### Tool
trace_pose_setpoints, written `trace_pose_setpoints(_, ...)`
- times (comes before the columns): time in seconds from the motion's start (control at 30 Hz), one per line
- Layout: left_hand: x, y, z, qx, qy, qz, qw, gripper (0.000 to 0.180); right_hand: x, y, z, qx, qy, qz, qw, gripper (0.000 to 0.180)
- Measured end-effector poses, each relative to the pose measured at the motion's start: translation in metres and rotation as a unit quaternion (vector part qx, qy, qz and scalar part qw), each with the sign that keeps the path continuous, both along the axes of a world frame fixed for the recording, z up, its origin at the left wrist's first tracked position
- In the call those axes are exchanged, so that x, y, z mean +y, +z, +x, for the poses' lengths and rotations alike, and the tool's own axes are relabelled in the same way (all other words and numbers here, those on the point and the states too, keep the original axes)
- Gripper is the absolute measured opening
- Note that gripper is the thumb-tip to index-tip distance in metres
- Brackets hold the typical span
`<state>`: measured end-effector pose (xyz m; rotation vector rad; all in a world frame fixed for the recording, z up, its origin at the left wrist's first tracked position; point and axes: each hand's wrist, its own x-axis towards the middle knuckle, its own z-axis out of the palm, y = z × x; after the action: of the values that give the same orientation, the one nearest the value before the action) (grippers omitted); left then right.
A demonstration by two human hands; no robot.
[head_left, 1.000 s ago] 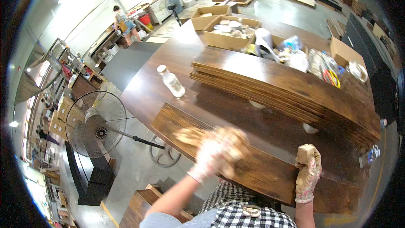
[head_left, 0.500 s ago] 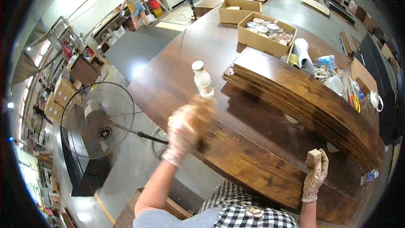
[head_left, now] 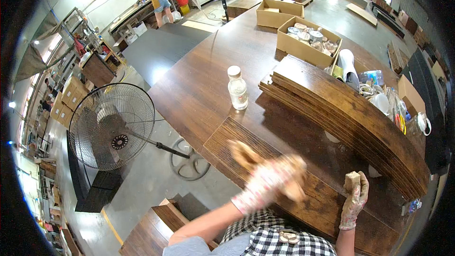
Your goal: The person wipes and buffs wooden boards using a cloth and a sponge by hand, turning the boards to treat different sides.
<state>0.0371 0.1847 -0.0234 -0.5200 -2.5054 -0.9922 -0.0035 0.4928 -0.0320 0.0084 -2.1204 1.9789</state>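
A dark brown wood-grain board lies along the near edge of the table. My left hand, in a patterned white glove, is closed on a brown rag over the middle of this board. Motion smears both the hand and the rag. At the board's right part, my gloved right hand grips a small beige block, its fingers raised behind it. A clear bottle with a pale cap stands upright just beyond the board's left end.
A stack of brown boards lies right of the bottle. Behind it stand an open carton of round tins or rolls and another carton. Jugs and bottles crowd the far right. A standing fan is left of the table.
My left hand has swept right and nearer along the board with the rag, away from the bottle. My right hand stays in place with the block. The view has shifted slightly.
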Motion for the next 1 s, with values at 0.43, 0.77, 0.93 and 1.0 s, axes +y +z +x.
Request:
trace_pose_setpoints(0.43,0.009,0.006,-0.003,-0.027,-0.118,0.005,0.993,0.067,-0.118,0.083,-0.06,0.07,0.269,0.072,0.958,0.041)
trace_pose_setpoints(0.77,0.032,0.003,-0.003,-0.09,-0.143,0.057,0.984,0.051,-0.34,0.066,-0.085,0.293,0.59,0.217,0.72,0.036)
trace_pose_setpoints(0.93,0.027,0.006,-0.001,0.003,-0.084,0.101,0.991,0.041,-0.372,0.057,-0.081,0.348,0.614,0.267,0.657,0.032)
trace_pose_setpoints(1.0,0.026,0.011,-0.004,-0.152,-0.166,0.022,0.974,0.046,-0.371,0.062,-0.092,0.353,0.597,0.304,0.654,0.033)
